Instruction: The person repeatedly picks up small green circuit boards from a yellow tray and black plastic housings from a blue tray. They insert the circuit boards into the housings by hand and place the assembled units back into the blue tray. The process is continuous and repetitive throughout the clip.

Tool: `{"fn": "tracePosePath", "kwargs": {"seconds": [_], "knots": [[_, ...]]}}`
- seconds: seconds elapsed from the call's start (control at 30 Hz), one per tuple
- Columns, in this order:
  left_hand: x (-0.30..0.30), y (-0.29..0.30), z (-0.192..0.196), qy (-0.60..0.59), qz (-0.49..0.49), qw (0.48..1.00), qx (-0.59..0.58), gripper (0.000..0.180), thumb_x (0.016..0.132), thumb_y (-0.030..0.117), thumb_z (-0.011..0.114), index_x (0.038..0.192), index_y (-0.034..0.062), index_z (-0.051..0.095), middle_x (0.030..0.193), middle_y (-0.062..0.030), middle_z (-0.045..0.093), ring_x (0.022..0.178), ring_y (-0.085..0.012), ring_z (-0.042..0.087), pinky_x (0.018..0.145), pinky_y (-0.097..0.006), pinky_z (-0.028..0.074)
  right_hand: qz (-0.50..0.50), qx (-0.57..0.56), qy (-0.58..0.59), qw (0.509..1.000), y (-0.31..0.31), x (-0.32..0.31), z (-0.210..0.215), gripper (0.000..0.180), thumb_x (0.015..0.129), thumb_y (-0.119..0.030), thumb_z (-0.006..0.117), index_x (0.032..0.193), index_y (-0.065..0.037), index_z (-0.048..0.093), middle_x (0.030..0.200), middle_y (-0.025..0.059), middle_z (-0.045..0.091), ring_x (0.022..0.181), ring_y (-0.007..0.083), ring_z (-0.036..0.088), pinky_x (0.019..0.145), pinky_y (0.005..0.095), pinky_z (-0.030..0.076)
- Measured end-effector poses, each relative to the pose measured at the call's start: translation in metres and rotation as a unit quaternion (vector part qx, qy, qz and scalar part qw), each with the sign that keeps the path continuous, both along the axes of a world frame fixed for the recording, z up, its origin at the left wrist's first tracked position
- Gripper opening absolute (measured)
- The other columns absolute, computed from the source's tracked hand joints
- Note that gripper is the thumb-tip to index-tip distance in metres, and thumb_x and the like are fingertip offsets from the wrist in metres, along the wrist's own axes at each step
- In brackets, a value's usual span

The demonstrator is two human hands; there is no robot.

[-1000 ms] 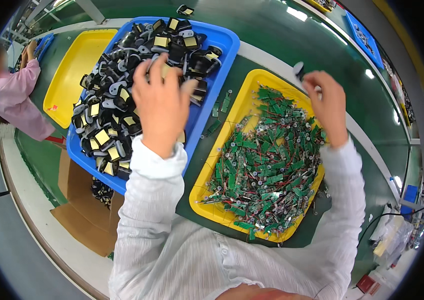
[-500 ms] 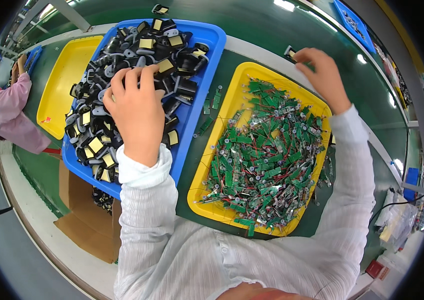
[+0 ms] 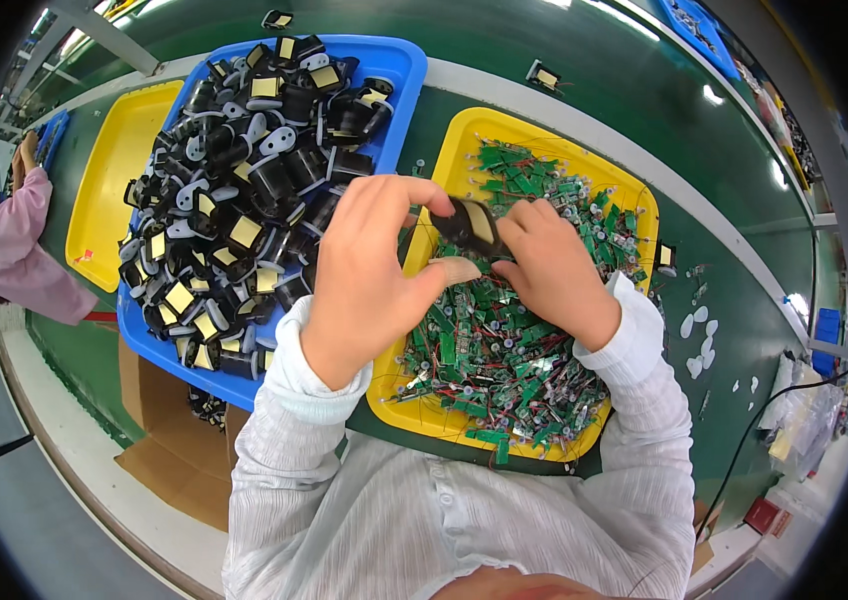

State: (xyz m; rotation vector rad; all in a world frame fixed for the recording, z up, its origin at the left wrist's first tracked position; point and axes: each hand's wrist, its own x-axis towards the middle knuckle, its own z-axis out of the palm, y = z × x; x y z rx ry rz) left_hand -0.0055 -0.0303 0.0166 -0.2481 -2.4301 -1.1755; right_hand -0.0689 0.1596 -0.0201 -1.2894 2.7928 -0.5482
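Observation:
Above the yellow tray (image 3: 465,125), both my hands meet at a black plastic part with a cream pad (image 3: 472,226). My left hand (image 3: 369,270) grips it from the left, forefinger on top and thumb below. My right hand (image 3: 556,268) pinches its right side with the fingers closed. Beneath them lies a heap of green circuit boards (image 3: 529,375) with red wires and small clear-looking discs. To the left, the blue tray (image 3: 406,75) holds a pile of similar black parts (image 3: 274,180), many showing cream pads and grey lobed ends.
Single black parts lie beyond the trays (image 3: 544,77) and right of the yellow tray (image 3: 666,258). White flat pieces (image 3: 701,340) are scattered at right. An open cardboard box (image 3: 179,450) stands below the blue tray. A person in pink (image 3: 19,240) works at far left, near another yellow tray (image 3: 109,190).
My left hand has left the blue tray with a black part and moved right. My right hand has come back from a black part on the far surface, and both hands now meet.

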Motion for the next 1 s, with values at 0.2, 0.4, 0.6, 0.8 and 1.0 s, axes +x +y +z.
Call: {"fn": "tracePosePath", "kwargs": {"seconds": [0.2,0.4,0.6,0.8,1.0], "knots": [[0.002,0.006,-0.003,0.041,-0.014,0.998,0.05,0.035,0.071,0.01,0.071,0.098,-0.0002,0.051,0.087,-0.0087,0.057,0.074,-0.017,0.058,0.07,-0.028,0.047,0.018,-0.183,0.023,0.983,0.005,-0.009,0.016,0.02,0.066,-0.003,0.067,0.08,-0.006,0.053,0.092,0.0081,0.054,0.092,0.0254,0.051,0.077,0.0355,0.043],[0.005,0.006,-0.003,-0.041,-0.042,0.996,0.064,0.025,0.077,0.022,0.066,0.085,-0.0006,0.057,0.075,-0.0091,0.053,0.071,-0.0218,0.053,0.061,-0.029,0.044,-0.044,-0.474,-0.41,0.778,0.013,0.017,0.037,0.011,0.084,-0.003,0.057,0.09,-0.003,0.048,0.084,0.004,0.057,0.081,0.0128,0.055,0.076,0.0267,0.043],[0.003,0.021,-0.016,-0.039,-0.057,0.992,0.107,0.022,0.075,0.02,0.066,0.082,0.0002,0.058,0.079,-0.0095,0.052,0.071,-0.0234,0.052,0.057,-0.03,0.043,-0.055,-0.496,-0.479,0.722,0.01,0.02,0.022,0.009,0.088,-0.005,0.052,0.094,-0.003,0.046,0.082,0.0011,0.053,0.077,0.0085,0.053,0.072,0.0234,0.044],[-0.001,0.028,-0.016,-0.036,-0.02,0.994,0.097,0.02,0.074,0.015,0.067,0.084,-0.0002,0.058,0.082,-0.0103,0.057,0.067,-0.0223,0.057,0.056,-0.03,0.045,-0.092,-0.49,-0.458,0.736,0.005,0.021,0.02,0.009,0.086,-0.006,0.056,0.091,-0.003,0.05,0.082,0.0021,0.053,0.076,0.0097,0.053,0.07,0.0228,0.044],[0.001,0.015,-0.016,-0.061,-0.015,0.931,0.359,0.018,0.082,0.008,0.062,0.097,-0.0014,0.059,0.089,-0.0039,0.06,0.077,-0.0097,0.057,0.068,-0.023,0.046,-0.056,-0.206,-0.084,0.973,-0.001,0.015,0.018,0.015,0.071,-0.003,0.064,0.085,-0.004,0.059,0.087,0.0097,0.053,0.083,0.0255,0.053,0.071,0.0321,0.043]]}}
